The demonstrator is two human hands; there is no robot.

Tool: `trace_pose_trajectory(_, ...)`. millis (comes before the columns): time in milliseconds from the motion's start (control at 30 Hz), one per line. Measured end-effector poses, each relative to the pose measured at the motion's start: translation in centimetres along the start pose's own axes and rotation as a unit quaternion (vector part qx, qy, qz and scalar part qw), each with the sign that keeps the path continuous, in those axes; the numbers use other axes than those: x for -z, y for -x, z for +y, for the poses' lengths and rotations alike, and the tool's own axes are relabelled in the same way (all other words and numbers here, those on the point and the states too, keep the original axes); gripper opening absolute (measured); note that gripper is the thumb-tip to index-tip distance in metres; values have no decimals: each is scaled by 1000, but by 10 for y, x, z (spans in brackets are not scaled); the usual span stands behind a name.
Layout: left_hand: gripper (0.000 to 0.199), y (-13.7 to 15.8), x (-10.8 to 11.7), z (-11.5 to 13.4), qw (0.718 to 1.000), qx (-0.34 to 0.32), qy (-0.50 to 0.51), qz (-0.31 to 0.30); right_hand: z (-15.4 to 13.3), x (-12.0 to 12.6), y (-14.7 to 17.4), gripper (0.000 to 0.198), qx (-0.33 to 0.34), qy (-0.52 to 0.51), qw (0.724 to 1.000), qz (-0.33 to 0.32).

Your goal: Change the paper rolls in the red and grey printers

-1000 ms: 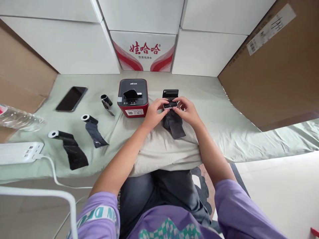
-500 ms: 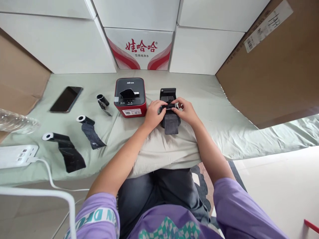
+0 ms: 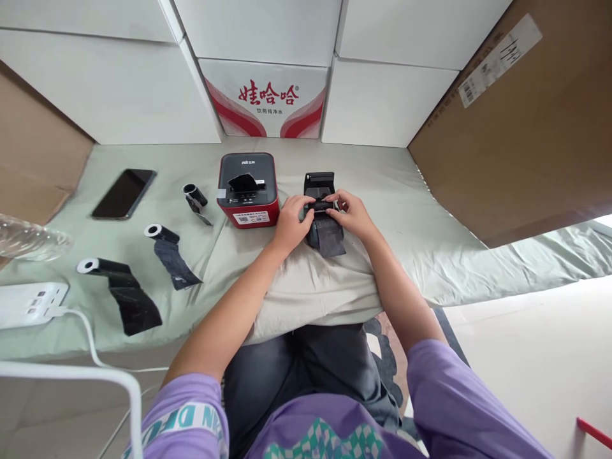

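Note:
A small black printer [image 3: 313,238] lies on the cloth in front of me, its lid [image 3: 319,180] raised at the far side. In its opening sits a black paper roll [image 3: 321,206], and a dark strip of its paper [image 3: 331,238] hangs toward me over the printer's near part. My left hand [image 3: 292,221] pinches the roll's left end between thumb and fingers. At the right end, my right hand [image 3: 351,213] grips the roll the same way. Just left of my left hand stands a red and black printer [image 3: 248,191] with a black slip sticking out of its top.
Several black paper rolls, including a white-cored roll [image 3: 165,233], lie on the left near a phone [image 3: 124,193]. A power bank [image 3: 33,305] with a white cable and a clear bottle [image 3: 31,237] are farther left. White boxes [image 3: 382,102] and a cardboard box [image 3: 516,146] border the cloth.
The hanging paper strip has shifted and now slants a little to the right. Both hands stay on the roll, and the whole view has moved slightly.

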State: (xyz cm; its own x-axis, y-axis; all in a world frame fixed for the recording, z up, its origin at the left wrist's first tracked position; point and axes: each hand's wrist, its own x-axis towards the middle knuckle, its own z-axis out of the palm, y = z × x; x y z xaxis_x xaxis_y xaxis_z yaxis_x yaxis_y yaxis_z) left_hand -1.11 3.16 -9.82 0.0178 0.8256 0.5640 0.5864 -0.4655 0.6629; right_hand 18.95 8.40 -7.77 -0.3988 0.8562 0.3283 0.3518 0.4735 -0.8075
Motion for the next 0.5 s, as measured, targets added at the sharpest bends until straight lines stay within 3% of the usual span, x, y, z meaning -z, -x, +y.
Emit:
trace_pose_trajectory(133,22,0,1,1,1000,-9,-16,-22,7,-1,-2,19,10,44,999,-9)
trace_pose_trajectory(300,32,0,4,5,990,-18,-102,-92,1,1,-2,17,52,119,991,-28)
trace_pose_trajectory(500,37,2,6,11,981,-7,-151,-118,-51,37,28,25,-28,100,990,93)
